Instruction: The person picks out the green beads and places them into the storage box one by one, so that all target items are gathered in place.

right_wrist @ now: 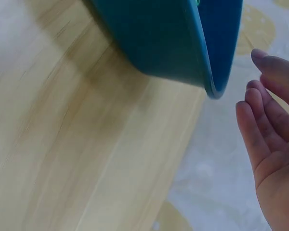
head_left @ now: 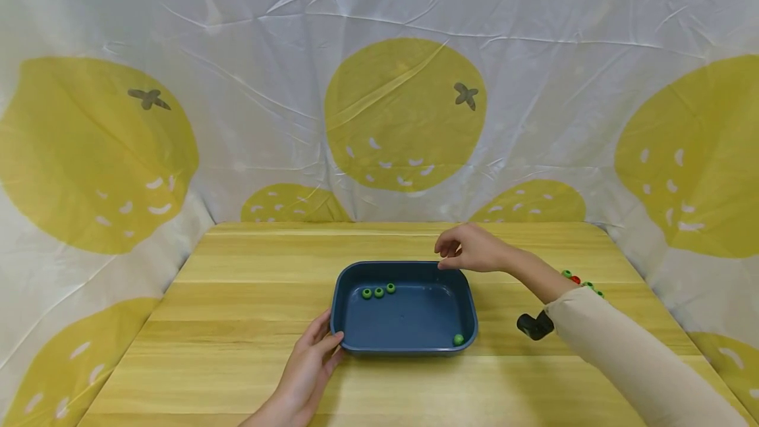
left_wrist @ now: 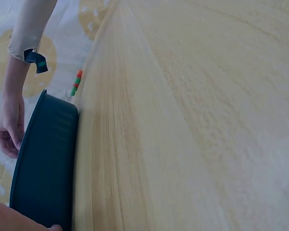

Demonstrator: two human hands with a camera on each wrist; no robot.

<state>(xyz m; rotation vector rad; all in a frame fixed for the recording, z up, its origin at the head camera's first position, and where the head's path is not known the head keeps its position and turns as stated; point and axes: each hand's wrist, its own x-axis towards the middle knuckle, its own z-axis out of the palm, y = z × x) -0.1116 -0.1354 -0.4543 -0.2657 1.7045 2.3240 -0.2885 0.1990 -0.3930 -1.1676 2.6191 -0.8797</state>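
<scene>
A dark blue rectangular basin stands on the wooden table. My left hand grips its near left corner, thumb on the rim and fingers along the outside wall. Three green beads lie in a row near the basin's back left, and a single green bead sits in the near right corner. Over the back right corner hovers my right hand, fingers loosely bent. The right wrist view shows no object between its thumb and fingers, which are beside the basin's rim.
Several green and red beads lie on the table at the right, partly hidden behind the right forearm. A black device hangs at the right sleeve. Behind the table hangs a fruit-patterned cloth.
</scene>
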